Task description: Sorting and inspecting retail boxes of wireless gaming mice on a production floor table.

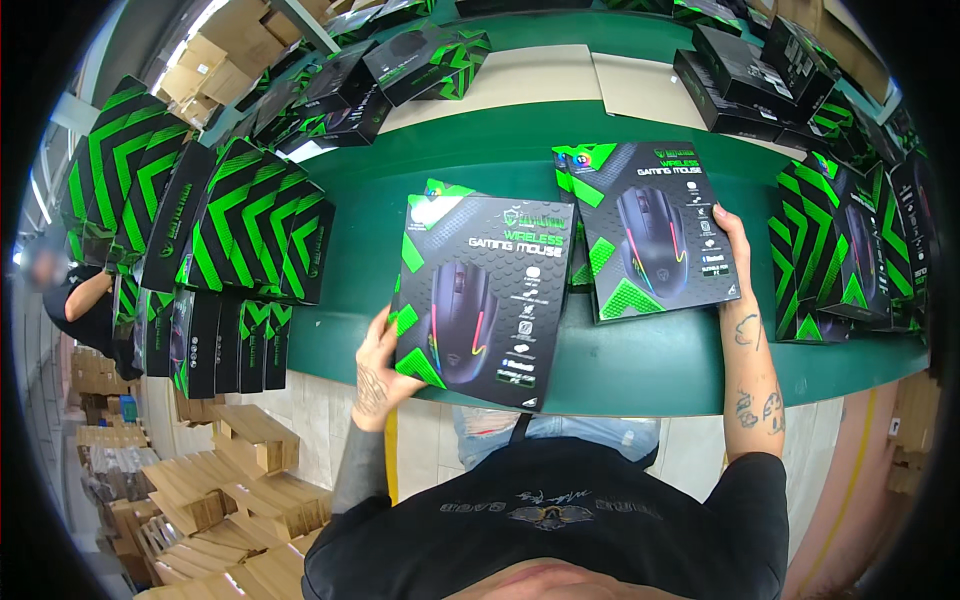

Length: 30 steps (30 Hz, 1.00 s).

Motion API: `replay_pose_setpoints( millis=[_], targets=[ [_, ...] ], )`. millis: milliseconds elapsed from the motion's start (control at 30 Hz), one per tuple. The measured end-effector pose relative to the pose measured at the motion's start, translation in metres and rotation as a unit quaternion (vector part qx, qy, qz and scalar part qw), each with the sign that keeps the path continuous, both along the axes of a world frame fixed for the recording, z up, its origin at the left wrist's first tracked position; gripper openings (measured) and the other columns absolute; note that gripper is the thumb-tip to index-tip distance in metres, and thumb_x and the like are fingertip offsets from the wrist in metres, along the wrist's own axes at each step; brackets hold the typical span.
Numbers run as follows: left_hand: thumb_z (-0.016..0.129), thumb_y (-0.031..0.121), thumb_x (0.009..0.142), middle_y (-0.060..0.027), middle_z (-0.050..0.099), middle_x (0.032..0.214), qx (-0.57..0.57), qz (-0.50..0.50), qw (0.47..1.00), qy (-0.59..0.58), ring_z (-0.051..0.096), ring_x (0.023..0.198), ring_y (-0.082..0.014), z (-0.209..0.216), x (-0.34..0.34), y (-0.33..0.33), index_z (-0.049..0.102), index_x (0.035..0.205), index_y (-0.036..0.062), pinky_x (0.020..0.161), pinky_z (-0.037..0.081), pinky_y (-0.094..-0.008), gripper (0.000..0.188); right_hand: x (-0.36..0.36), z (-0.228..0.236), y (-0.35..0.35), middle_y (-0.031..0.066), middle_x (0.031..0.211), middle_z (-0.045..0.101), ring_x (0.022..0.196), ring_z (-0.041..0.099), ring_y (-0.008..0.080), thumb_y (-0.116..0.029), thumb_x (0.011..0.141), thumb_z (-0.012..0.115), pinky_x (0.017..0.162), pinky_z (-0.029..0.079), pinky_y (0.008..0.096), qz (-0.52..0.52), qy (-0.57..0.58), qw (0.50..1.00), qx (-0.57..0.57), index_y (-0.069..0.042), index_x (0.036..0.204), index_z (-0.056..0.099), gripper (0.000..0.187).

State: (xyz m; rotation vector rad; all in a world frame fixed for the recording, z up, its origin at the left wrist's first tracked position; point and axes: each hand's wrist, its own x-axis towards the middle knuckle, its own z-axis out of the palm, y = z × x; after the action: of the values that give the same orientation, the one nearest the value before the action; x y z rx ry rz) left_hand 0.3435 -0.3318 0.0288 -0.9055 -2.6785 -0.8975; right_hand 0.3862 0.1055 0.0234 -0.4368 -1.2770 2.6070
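Note:
My left hand (pixel 378 368) grips the lower left edge of a black and green gaming mouse box (pixel 510 300), its printed front turned up toward me. Closed on the right side of a second gaming mouse box (pixel 655 225) is my right hand (pixel 735 245), fingers mostly hidden behind it. The second box sits farther right and slightly farther away. Green and black edges show behind both boxes, so each may have another box beneath it; I cannot tell how many. Both boxes are over the green table (pixel 350 225), and their inner edges nearly meet.
Stacked green-striped boxes (pixel 255 225) stand at the table's left, more upright boxes (pixel 835 250) at its right. Black boxes (pixel 760 80) and flat cardboard (pixel 530 75) lie along the far side. Brown cartons (pixel 230 490) cover the lower left floor; a co-worker's arm (pixel 90 297) shows far left.

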Motion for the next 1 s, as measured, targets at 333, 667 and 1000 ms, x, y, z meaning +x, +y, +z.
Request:
replay_pose_setpoints(
  millis=[333,667,1000],
  targets=[
    [0.079,0.036,0.065,-0.0241,0.052,0.118,0.003,0.178,0.982,-0.059,0.055,0.104,-0.0384,0.001,0.042,0.028,0.042,0.133,0.0003,0.087,0.046,-0.0409,0.085,0.009,-0.001,0.000,0.0130,0.119,0.056,0.104,0.057,0.0189,-0.030,0.083,0.051,0.091,0.044,0.0279,0.024,0.020,0.998,0.060,0.001,0.133,0.041,0.060],
    [0.092,0.036,0.046,-0.0228,0.061,0.113,0.140,0.111,0.975,-0.131,0.064,0.098,-0.0297,-0.003,0.017,0.034,0.013,0.145,0.0019,0.083,0.052,-0.0351,0.131,0.020,0.014,-0.034,0.0169,0.125,0.047,0.111,0.049,0.0212,-0.029,0.077,0.053,0.096,0.037,0.0285,0.032,0.019,0.980,0.197,0.000,0.142,0.026,0.076],
    [0.089,0.046,0.042,-0.0232,0.053,0.124,0.103,0.095,0.987,-0.081,0.061,0.105,-0.0308,-0.002,0.022,0.017,0.018,0.143,0.0051,0.086,0.052,-0.0383,0.131,0.063,0.029,-0.048,0.0195,0.125,0.051,0.117,0.049,0.0237,-0.039,0.081,0.057,0.101,0.035,0.0324,0.018,0.004,0.962,0.273,0.001,0.142,0.026,0.079]
  ],
)
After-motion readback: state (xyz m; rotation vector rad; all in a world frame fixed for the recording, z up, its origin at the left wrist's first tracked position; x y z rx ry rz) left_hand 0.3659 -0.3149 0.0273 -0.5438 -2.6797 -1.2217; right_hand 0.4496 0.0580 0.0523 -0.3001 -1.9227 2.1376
